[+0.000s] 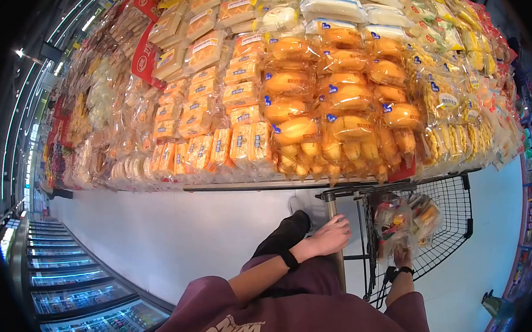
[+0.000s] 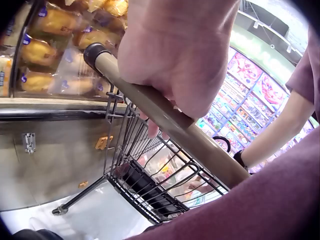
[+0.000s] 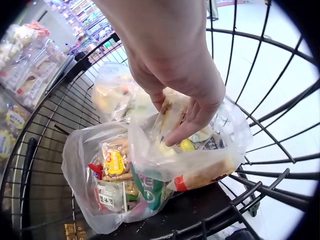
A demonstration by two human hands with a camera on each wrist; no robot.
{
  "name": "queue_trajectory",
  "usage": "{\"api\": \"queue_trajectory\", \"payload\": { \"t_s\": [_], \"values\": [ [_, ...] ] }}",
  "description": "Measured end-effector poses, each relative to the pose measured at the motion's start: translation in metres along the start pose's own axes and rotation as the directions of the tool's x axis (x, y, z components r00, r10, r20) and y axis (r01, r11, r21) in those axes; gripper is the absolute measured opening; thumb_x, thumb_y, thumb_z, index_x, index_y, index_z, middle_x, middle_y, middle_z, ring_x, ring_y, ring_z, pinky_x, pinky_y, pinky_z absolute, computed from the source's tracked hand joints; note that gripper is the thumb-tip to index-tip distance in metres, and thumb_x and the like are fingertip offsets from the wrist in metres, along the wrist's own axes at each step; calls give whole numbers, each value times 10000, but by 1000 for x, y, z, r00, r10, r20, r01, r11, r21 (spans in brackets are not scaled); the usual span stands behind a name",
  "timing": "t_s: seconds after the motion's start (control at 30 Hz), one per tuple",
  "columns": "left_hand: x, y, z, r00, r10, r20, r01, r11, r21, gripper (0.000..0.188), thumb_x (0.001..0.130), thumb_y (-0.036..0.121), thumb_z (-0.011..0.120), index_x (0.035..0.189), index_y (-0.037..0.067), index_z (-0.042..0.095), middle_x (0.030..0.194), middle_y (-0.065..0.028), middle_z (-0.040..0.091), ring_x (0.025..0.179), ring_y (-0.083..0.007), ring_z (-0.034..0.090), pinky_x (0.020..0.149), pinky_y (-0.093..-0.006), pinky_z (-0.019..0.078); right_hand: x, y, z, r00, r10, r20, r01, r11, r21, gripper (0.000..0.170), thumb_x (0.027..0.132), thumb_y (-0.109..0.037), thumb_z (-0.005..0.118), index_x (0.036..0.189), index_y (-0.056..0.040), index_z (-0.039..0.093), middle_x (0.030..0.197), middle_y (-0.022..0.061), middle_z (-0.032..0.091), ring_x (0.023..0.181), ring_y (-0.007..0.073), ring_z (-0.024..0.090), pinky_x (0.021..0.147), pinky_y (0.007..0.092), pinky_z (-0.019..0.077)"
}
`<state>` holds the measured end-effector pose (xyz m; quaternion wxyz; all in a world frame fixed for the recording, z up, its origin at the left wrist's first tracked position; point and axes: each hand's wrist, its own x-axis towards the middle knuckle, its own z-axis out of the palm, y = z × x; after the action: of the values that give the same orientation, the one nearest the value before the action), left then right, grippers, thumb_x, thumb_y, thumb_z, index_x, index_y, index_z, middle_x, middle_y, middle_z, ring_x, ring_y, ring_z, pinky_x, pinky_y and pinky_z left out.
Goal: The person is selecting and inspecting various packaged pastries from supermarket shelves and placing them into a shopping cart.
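My left hand [image 1: 331, 237] grips the cart's handle [image 1: 332, 207]. In the left wrist view the same hand [image 2: 175, 60] has its fingers curled over the brown bar [image 2: 120, 77]. Down inside the shopping cart [image 1: 462, 234] is my right hand [image 1: 403, 256]. Seen from the right wrist, that hand [image 3: 172, 65] pinches a clear-wrapped snack packet [image 3: 172, 112] in the mouth of a plastic bag [image 3: 195, 162]. Beside it another open plastic bag [image 3: 80, 165] holds several packaged snacks, one with a yellow label [image 3: 115, 162]. A further filled bag [image 3: 117, 92] lies behind them.
A wide display of wrapped breads and cakes [image 1: 350, 98] runs along the front, the cart close against its edge [image 1: 267, 184]. Glass-topped freezers [image 1: 98, 292] line the left side. Stocked shelves [image 1: 531, 176] stand to the right.
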<state>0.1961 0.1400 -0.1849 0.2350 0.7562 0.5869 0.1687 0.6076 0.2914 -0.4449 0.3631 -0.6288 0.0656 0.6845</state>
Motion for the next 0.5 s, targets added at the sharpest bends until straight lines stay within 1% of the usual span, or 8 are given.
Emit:
{"api": "queue_trajectory", "payload": {
  "t_s": [0.1, 0.13, 0.23, 0.27, 0.33, 0.43, 0.47, 0.5],
  "values": [
    [0, -14, 9, 998, 66, 24, -63, 993, -101, 190, 851, 219, 621, 937, 51, 641, 961, -62, 601, 1101, -260, 506, 1094, -457, 268, -6, -15, 9, 997, 34, 72, -22, 987, -156, 264, 854, -256, 547, 1073, -114, 512, 998, 158, 608, 871, 306, 633, 689, 347, 574],
    [-1, -16, 9, 995, 94, 40, -87, 984, -154, 206, 854, 242, 629, 932, 51, 639, 948, -64, 601, 1090, -260, 509, 1090, -456, 268, -27, -15, 25, 998, -61, 17, 63, 984, -169, 256, 850, -308, 554, 1022, -127, 498, 900, 140, 598, 768, 284, 631, 594, 321, 542],
    [0, -23, -8, 973, 204, 110, -166, 944, -286, 314, 852, 338, 649, 938, 37, 644, 955, -110, 623, 1034, -277, 534, 1069, -439, 277, -65, -29, 38, 952, -295, -82, 226, 859, -460, 373, 851, -420, 571, 1009, -84, 538, 788, 144, 625, 591, 242, 632, 445, 293, 458],
    [7, -27, -16, 950, 221, 223, -150, 943, -296, 326, 864, 340, 641, 962, 29, 640, 971, -124, 625, 1031, -293, 543, 1054, -435, 301, -79, -36, 51, 930, -322, -177, 178, 816, -550, 407, 862, -453, 576, 941, -53, 575, 654, 116, 604, 493, 229, 607, 396, 282, 425],
    [15, -26, -39, 869, 229, 438, -101, 950, -296, 352, 888, 344, 624, 1009, 13, 633, 1002, -153, 629, 1024, -323, 561, 1023, -427, 350, -118, -42, 78, 871, -442, -213, 247, 770, -588, 407, 890, -443, 558, 929, -41, 603, 585, 99, 575, 429, 193, 549, 386, 257, 411],
    [17, -24, -69, 942, 177, 285, -24, 883, -469, 380, 930, 344, 587, 1073, -8, 606, 1041, -188, 623, 1020, -369, 578, 948, -424, 431, -160, -54, 87, 820, -570, -51, 419, 660, -624, 380, 912, -392, 538, 1000, -31, 615, 664, 91, 610, 472, 156, 548, 430, 259, 435],
    [22, -26, -82, 948, 225, 226, -85, 862, -501, 417, 962, 349, 552, 1162, -17, 555, 1075, -209, 616, 1063, -388, 571, 893, -432, 475, -177, -56, 96, 802, -597, 26, 477, 614, -629, 372, 915, -373, 537, 1023, -26, 619, 707, 86, 628, 506, 143, 560, 456, 264, 451],
    [25, -24, -100, 957, 184, 223, -38, 844, -534, 426, 969, 352, 541, 1181, -18, 541, 1091, -214, 613, 1069, -390, 571, 900, -432, 472, -203, -55, 115, 817, -561, 132, 520, 619, -589, 362, 901, -339, 548, 1052, -17, 618, 773, 79, 639, 573, 142, 581, 517, 270, 470]
  ]
}}
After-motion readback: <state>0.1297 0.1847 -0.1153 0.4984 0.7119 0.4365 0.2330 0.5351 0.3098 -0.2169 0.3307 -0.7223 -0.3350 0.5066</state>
